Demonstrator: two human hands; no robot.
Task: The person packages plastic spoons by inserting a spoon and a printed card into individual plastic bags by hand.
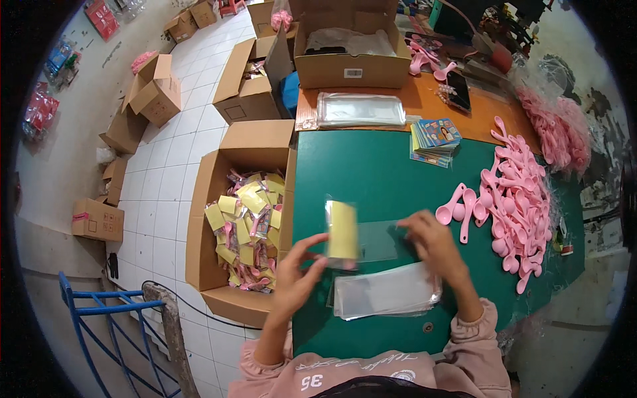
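Note:
My left hand [296, 278] pinches a clear plastic bag with a yellow card [342, 230] inside it, held above the green table [371, 172]. My right hand [434, 247] grips the other end of the same clear bag [378, 240]. A stack of empty clear bags [388, 292] lies on the table just below both hands. A pile of pink plastic spoons [521, 199] lies to the right of my right hand, with a few loose ones [458, 207] close to it.
An open cardboard box [211, 192] of filled yellow-card packets stands on the floor left of the table. A stack of printed cards [434, 139], another pile of clear bags [360, 109], a large carton [352, 66] and a phone [458, 89] sit at the back. Blue metal frame [106, 318] at lower left.

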